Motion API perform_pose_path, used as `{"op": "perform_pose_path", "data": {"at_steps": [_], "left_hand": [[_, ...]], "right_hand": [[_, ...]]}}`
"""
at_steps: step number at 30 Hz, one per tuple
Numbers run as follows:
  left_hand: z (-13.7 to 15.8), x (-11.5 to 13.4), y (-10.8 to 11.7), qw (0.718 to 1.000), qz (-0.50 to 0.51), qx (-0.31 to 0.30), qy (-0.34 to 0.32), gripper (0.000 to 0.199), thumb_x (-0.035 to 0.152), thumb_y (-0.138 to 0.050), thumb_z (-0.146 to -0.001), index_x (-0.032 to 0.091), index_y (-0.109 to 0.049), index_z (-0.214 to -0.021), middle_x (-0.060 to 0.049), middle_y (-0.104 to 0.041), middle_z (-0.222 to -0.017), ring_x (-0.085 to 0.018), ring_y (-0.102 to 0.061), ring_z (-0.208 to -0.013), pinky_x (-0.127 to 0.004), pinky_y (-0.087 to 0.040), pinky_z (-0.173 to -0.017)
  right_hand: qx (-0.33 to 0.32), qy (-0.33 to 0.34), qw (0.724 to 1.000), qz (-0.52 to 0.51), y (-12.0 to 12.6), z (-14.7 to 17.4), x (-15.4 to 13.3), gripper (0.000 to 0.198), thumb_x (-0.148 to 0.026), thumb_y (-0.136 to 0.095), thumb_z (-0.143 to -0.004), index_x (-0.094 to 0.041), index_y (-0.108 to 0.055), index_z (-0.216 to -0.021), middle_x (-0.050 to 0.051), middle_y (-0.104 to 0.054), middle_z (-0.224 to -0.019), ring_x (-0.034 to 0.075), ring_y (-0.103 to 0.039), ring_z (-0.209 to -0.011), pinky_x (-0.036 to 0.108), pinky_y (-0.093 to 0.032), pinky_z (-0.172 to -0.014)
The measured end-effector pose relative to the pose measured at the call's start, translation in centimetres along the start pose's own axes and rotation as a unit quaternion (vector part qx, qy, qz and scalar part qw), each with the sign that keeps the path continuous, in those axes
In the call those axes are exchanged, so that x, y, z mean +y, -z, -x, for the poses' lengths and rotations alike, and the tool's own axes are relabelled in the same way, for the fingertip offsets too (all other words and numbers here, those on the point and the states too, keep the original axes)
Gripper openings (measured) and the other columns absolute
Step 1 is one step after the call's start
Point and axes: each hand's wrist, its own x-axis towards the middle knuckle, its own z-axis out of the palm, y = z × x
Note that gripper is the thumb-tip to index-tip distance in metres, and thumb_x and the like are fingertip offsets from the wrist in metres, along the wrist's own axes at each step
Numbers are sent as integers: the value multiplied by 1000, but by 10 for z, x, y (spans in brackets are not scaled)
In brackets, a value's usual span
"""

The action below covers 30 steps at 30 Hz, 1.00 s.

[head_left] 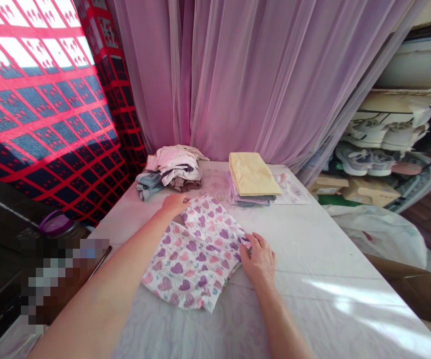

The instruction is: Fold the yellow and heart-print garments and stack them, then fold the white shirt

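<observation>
A white garment [193, 259] printed with purple and pink hearts lies spread on the table in front of me. It looks like a pair of small shorts, though I cannot tell for sure. My left hand [176, 205] is closed on its far left corner. At its right edge, my right hand [259, 255] has its fingers curled round a bit of the cloth. Beyond the left hand sits a loose heap of clothes [178, 167], pink, white and grey-blue. A pale yellow folded cloth [254, 174] tops a neat folded stack behind the garment.
The table [305, 244] has a pale cover. Pinkish-purple curtains [237, 75] hang behind it, and a red and dark patterned cloth [51, 104] hangs at left. A purple-lidded container [56, 224] stands beside the left edge. Shoes [364, 157] fill a rack on the right.
</observation>
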Motion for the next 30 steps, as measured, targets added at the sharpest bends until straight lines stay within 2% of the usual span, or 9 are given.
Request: {"op": "perform_pose_path", "data": {"at_steps": [4, 9, 15, 18, 22, 26, 30], "left_hand": [[-8, 6, -3, 997, -38, -60, 7, 35, 38, -59, -93, 17, -60, -120, -9, -62, -121, -22, -62, -104, -43, -54, -88], [-21, 17, -7, 996, -36, -77, 7, 33, 39, -58, -93, 18, -60, -120, -8, -62, -122, -21, -62, -105, -43, -54, -89], [-40, 31, -17, 994, -5, -104, 39, 34, 39, -59, -93, 18, -60, -120, -8, -62, -121, -22, -62, -104, -42, -54, -88], [-49, 34, -23, 995, 26, -97, 27, 34, 38, -58, -93, 18, -60, -119, -8, -62, -121, -22, -62, -103, -42, -55, -87], [-58, 34, -28, 996, 69, -55, 1, 35, 40, -58, -93, 17, -60, -118, -7, -62, -119, -22, -63, -101, -42, -55, -86], [-60, 33, -31, 996, 86, -36, -5, 28, 35, -50, -97, 15, -63, -111, -6, -68, -106, -16, -62, -90, -31, -50, -82], [-57, 27, -26, 995, 89, -53, -15, 27, 33, -50, -95, 16, -66, -108, -2, -72, -101, -13, -61, -85, -23, -42, -74]], "right_hand": [[0, 2, 1000, -3, 2, -1, -4, 36, -31, -51, -86, -22, -65, -118, 11, -60, -131, 26, -54, -120, 41, -38, -96], [0, -3, 1000, 0, -1, -1, -3, 38, -32, -51, -85, -23, -64, -120, 11, -58, -133, 26, -53, -122, 42, -38, -98], [14, -16, 1000, 8, -7, 0, -1, 42, -32, -51, -84, -24, -61, -124, 13, -54, -139, 28, -48, -129, 44, -37, -101], [20, -11, 1000, 0, -8, 0, 1, 43, -32, -51, -84, -24, -61, -124, 12, -53, -140, 27, -48, -130, 44, -37, -102], [24, -18, 999, -11, -9, -1, 3, 42, -32, -50, -84, -25, -61, -124, 12, -53, -140, 28, -47, -130, 44, -38, -102], [13, -28, 999, -13, -8, -2, 4, 43, -28, -45, -85, -23, -61, -124, 13, -53, -141, 28, -49, -129, 45, -38, -102], [14, -26, 1000, -5, -8, -2, 2, 42, -31, -46, -85, -22, -61, -123, 14, -52, -141, 28, -46, -132, 46, -36, -103]]}}
